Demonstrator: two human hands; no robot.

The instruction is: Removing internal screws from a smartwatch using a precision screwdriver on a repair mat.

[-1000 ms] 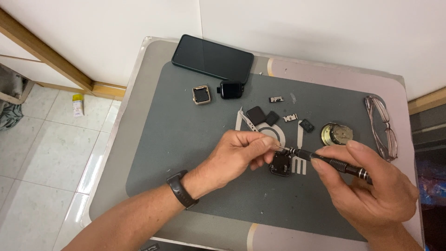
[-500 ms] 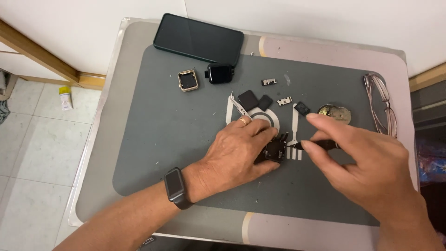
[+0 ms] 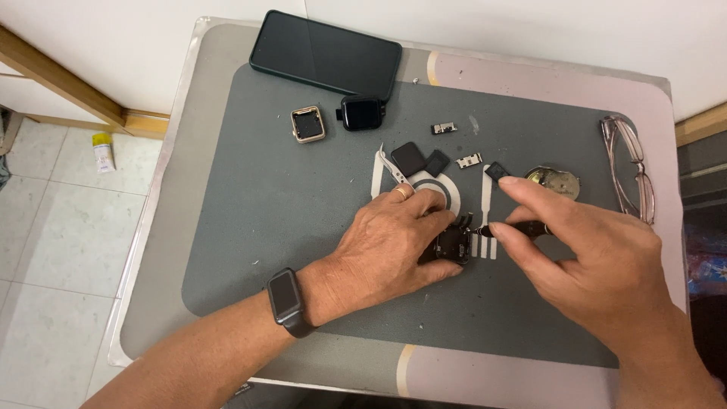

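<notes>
Tweezers [image 3: 391, 167] are tucked under the left hand [image 3: 386, 246], which is now pressed flat on the small black watch module [image 3: 453, 245] near the middle of the tabletop [image 3: 227, 227], its grip closed about the part. The module, lifted a second ago, is thus steadied. The right hand [image 3: 583, 265] is pinched narrowly on a dark screwdriver [image 3: 522, 227], whose tip is brought against the module's right edge.

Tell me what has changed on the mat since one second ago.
The left hand came down and now presses on the small black watch body. The right hand brought its screwdriver tip to it. Phone, glasses and loose parts stayed put.
</notes>
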